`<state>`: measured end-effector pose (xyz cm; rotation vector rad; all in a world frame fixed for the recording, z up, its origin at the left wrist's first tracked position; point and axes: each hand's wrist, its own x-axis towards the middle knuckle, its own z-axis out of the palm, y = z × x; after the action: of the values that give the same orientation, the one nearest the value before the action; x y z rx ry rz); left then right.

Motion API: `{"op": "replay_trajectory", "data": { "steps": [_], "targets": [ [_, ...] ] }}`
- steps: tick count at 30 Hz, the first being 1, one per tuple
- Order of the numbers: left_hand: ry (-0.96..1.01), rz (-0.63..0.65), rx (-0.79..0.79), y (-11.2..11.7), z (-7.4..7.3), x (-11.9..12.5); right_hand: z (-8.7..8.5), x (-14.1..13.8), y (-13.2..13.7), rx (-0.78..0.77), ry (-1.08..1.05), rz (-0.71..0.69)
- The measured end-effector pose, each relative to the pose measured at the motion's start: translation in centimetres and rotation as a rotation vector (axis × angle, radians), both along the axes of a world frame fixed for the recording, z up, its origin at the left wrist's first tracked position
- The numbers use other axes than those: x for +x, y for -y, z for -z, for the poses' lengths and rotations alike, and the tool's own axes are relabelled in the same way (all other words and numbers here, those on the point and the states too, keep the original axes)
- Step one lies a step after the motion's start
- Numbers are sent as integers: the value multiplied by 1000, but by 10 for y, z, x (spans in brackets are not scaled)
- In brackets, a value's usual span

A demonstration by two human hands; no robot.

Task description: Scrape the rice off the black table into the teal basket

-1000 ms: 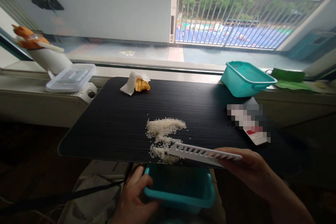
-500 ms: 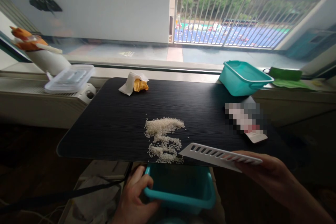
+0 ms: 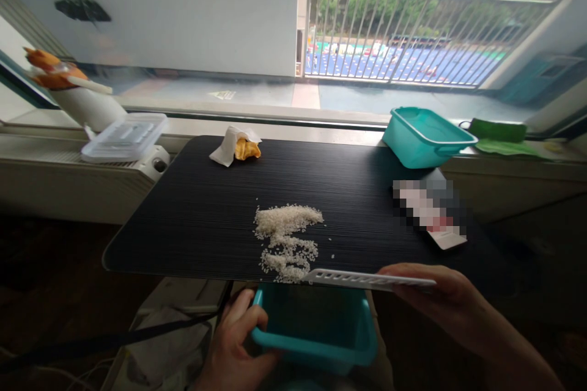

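A heap of white rice [image 3: 287, 238] lies on the black table [image 3: 192, 214], trailing down to its near edge. My right hand [image 3: 440, 299] is closed on a white slotted plastic scraper [image 3: 362, 279], held nearly flat at the table's near edge with its tip beside the lowest rice. My left hand [image 3: 236, 345] grips the left rim of a teal bin [image 3: 316, 327] held below the table edge under the rice.
A second teal bin [image 3: 424, 137] stands at the table's far right corner. A crumpled tissue with something orange [image 3: 236, 146] lies at the far edge. A small blurred-out package [image 3: 431, 211] is at the right. A clear lidded box [image 3: 123, 135] rests on the left sill.
The scraper drew back to the right from the rice, then came left again and tilted flatter at the table edge. My left hand and the bin stayed put.
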<state>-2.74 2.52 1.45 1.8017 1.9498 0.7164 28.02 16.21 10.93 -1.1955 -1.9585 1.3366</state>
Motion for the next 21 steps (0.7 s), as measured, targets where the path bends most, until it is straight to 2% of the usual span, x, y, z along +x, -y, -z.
{"op": "replay_trajectory", "data": {
  "steps": [4,11,17,21],
  "targets": [
    [-19,-16,28,3,1,-2,-3,-4,-2,-4,33,-49],
    [47,-13,-28,2,0,-4,-2,-17,-4,17,-1,-63],
    [6,-40,50,5,2,-6,-2,-19,-2,14,29,-78],
    [17,-36,17,5,2,-6,2,-23,-4,46,22,-98]
  ]
}}
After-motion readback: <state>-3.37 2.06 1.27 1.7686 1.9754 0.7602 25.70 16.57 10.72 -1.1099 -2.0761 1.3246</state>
